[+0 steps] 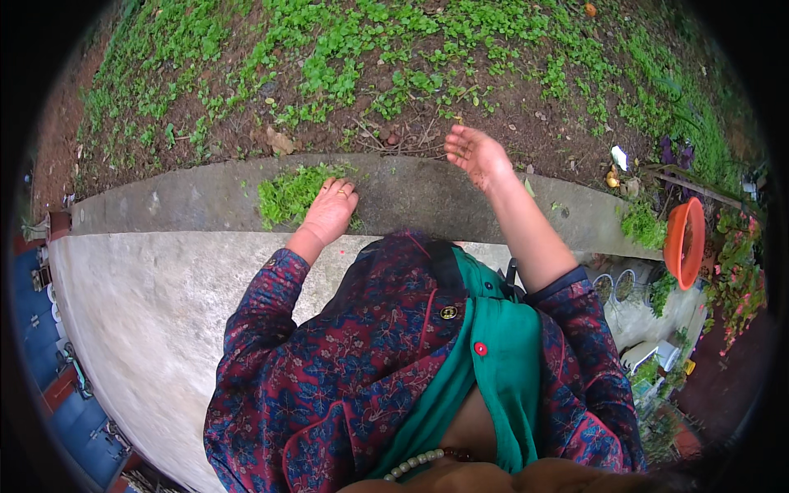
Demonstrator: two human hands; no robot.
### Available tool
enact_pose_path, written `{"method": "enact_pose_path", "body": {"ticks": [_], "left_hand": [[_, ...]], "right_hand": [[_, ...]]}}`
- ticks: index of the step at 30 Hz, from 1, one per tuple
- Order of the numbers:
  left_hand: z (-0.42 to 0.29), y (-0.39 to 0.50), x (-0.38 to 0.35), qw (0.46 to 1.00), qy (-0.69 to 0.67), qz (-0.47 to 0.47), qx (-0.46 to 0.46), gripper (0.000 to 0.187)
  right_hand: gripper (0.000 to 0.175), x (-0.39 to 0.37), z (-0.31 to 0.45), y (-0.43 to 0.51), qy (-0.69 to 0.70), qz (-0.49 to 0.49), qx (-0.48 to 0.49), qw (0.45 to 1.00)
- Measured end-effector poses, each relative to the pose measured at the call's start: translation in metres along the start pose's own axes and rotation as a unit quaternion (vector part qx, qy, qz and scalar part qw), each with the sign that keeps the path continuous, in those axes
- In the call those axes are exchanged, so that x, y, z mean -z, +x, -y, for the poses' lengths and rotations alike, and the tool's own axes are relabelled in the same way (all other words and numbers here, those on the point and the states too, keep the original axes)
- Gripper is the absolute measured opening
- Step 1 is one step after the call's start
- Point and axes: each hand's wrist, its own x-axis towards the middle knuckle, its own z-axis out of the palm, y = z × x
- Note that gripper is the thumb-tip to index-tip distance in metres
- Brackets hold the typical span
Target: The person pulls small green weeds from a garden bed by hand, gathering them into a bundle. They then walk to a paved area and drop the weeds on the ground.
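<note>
My left hand (331, 209), with a ring on one finger, rests palm down on the right edge of a pile of green plants (286, 196). The pile lies on a grey concrete ledge (407, 191); whether the fingers grip any of it is hidden. Over the ledge's far edge, to the right, my right hand (474, 155) is raised, palm turned inward, fingers slightly curled and holding nothing, with soil on the skin. Beyond the ledge is brown soil (394, 132) with low leafy green plants (333, 68). Thin dry twigs (425, 138) lie near the right hand.
An orange plastic basin (684, 243) stands at the right, beside another green plant clump (643, 225) and pink-flowered plants (736, 271). A dry leaf (280, 142) and a white scrap (619, 158) lie on the soil. Pale concrete (160, 296) spreads below the ledge at left.
</note>
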Motion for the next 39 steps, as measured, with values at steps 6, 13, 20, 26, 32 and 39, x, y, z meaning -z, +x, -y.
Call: {"method": "enact_pose_path", "body": {"ticks": [6,13,20,26,32,39], "left_hand": [[-0.056,0.026,-0.018,0.955,-0.294,-0.043,-0.019,0.022],[-0.04,0.019,-0.05,0.898,-0.408,0.067,0.15,0.027],[-0.005,-0.02,-0.024,0.906,-0.334,-0.032,0.257,0.031],[-0.03,-0.004,-0.023,0.896,-0.415,-0.005,0.154,0.025],[-0.056,0.052,-0.045,0.861,-0.498,0.066,0.076,0.025],[-0.032,0.092,-0.03,0.929,-0.313,-0.127,0.151,0.032]], "right_hand": [[0.022,0.011,-0.041,0.016,-0.304,0.052,-0.105,0.945],[0.033,-0.002,-0.082,0.043,-0.246,0.085,-0.127,0.957],[0.034,0.016,-0.06,0.057,-0.182,0.024,0.085,0.979],[0.024,0.018,-0.084,0.045,-0.374,0.105,-0.178,0.904],[0.033,0.022,-0.067,0.063,-0.512,-0.067,0.254,0.817],[0.028,0.011,-0.067,0.052,-0.524,0.031,0.129,0.841]]}}
